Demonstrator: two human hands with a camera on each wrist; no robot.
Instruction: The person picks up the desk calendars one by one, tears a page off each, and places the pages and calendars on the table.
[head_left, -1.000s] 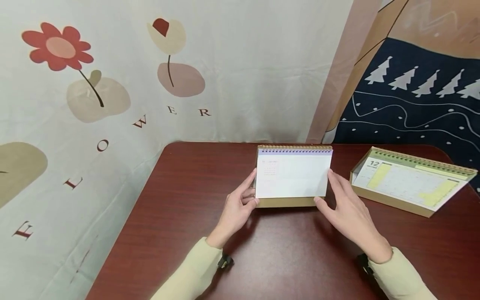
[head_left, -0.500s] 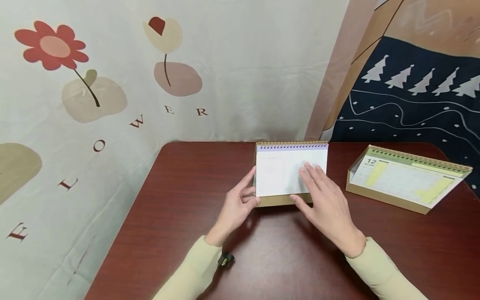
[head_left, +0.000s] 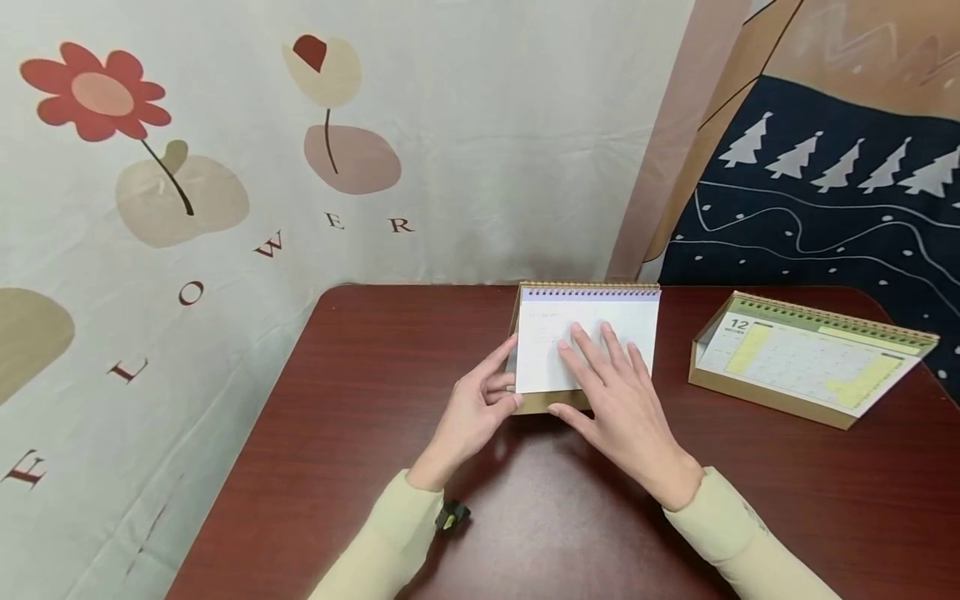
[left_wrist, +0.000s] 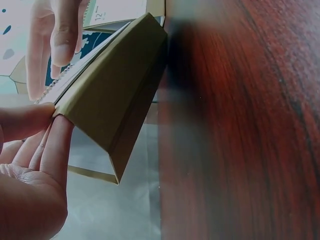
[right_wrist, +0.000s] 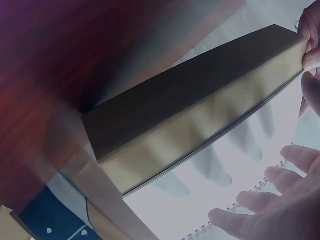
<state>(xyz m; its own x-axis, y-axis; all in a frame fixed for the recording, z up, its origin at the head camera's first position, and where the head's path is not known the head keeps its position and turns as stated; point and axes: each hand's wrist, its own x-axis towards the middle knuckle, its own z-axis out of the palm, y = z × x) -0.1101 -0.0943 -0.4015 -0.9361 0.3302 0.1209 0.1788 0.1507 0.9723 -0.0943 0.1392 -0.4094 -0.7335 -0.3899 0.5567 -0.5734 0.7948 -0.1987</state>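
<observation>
A desk calendar with a white page, purple strip and spiral binding along its top stands on a brown card base near the table's back edge. My left hand grips its lower left side, thumb in front and fingers tucked behind. In the left wrist view, the card base shows its hollow, three-sided end. My right hand is spread over the page's right half, fingers straight and pointing up towards the binding. Seen from the right wrist, those fingers cast shadows on the page.
To the right on the reddish-brown table stands a second desk calendar, green and yellow, marked 12. Behind the table hang a pale flower-print cloth and a dark blue one with white trees.
My right hand has left the calendar's right edge and moved left, across the front of the page. The left hand keeps its grip on the left side.
</observation>
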